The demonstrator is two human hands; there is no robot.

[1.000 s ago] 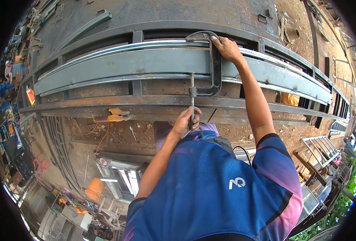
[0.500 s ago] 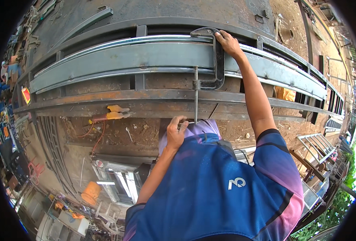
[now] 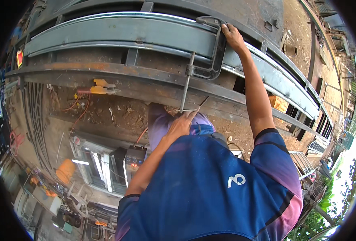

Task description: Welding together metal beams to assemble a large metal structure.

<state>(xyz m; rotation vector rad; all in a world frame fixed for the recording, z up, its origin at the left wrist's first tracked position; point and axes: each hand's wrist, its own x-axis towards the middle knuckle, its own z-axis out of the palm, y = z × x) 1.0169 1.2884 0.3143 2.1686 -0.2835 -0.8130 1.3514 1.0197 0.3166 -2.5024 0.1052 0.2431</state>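
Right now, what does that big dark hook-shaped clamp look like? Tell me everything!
The clamp is a dark metal C-shape hooked over the long grey steel beam. A thin grey screw rod runs down from its lower arm to a small crossbar handle. The right hand grips the top of the frame; the left hand holds the handle end. It looks worn and sits slightly tilted.

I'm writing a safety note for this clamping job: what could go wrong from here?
The dark steel C-clamp might shift on the long grey steel channel, pinching the right hand gripping its frame. The left hand could slip off the thin screw handle. The red cable lying below could trip someone.
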